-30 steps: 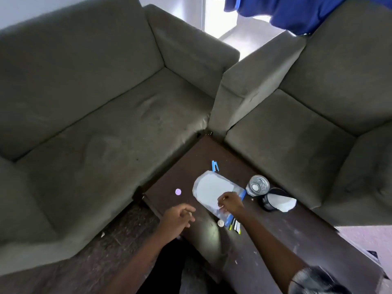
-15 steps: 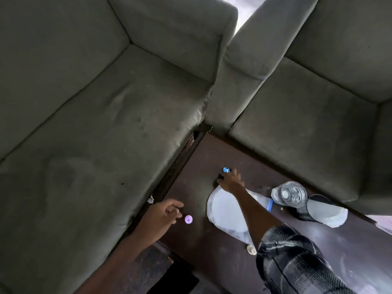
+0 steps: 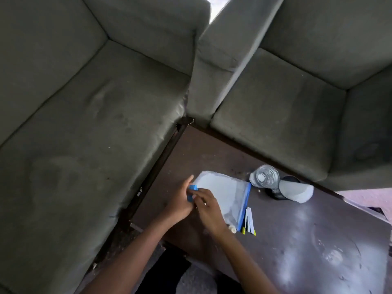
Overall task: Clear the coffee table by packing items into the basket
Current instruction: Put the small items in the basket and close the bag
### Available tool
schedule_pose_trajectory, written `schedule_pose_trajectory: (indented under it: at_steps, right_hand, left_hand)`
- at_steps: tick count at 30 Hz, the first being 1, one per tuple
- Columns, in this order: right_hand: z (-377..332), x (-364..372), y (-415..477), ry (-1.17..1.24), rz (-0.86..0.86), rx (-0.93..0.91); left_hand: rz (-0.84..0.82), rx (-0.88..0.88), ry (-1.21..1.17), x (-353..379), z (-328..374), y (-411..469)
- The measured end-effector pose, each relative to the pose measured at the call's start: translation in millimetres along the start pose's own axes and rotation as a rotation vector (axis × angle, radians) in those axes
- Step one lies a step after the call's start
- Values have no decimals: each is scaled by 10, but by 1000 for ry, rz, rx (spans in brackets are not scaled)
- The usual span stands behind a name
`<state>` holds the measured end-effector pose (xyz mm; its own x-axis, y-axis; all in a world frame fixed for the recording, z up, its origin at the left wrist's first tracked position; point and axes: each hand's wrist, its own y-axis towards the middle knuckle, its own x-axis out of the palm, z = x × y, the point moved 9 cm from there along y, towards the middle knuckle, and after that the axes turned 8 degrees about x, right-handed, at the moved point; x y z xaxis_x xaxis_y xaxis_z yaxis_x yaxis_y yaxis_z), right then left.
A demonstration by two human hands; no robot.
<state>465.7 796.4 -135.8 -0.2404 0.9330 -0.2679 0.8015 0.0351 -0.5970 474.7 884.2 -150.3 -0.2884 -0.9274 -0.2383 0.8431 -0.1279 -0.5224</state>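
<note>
I see both hands meeting over the near-left corner of the dark wooden coffee table (image 3: 297, 240). My left hand (image 3: 179, 201) is cupped, and my right hand (image 3: 209, 206) curls against it; between them sits a small bright blue plastic clip (image 3: 192, 193), pinched by fingers of both, though which hand bears it I cannot tell. I judge it light, rigid and a bit slick, best held across its flat sides. Under and just right of my right hand lies a translucent zip pouch with a blue edge (image 3: 227, 192), soft and floppy, so I would lift it by the stiff zip strip. Beyond it stands a clear plastic water bottle (image 3: 265, 177). No basket is in view.
</note>
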Motion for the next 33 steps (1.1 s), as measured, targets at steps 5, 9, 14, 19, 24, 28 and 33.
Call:
schedule_pose_trajectory:
  at_steps: [5,9,14,19,24,28,33]
  right_hand:
    - [717,-365,-397,421,-114,273]
    - [1707,-1239,-276,176,346,540]
    - [2536,-1402,-72,-277,257,682]
    - [2530,-1288,43,-327,285,616]
    - [2463,-1349,-24,-294,322,602]
    - [2405,-1531,-283,-130,342,614]
    - [2124,-1950,-838,22,412,477]
  left_hand:
    - [-13,-146,4,444,-218,-236]
    - [-8,-224,-139,647,-288,-396]
    - [-10,-229,-138,783,-317,-455]
    - [1,-271,-189,943,-411,-566]
    - [22,-300,-216,1032,-470,-689]
    - [14,-293,-203,1155,-314,-782]
    - [-45,-258,-179,1432,106,-831]
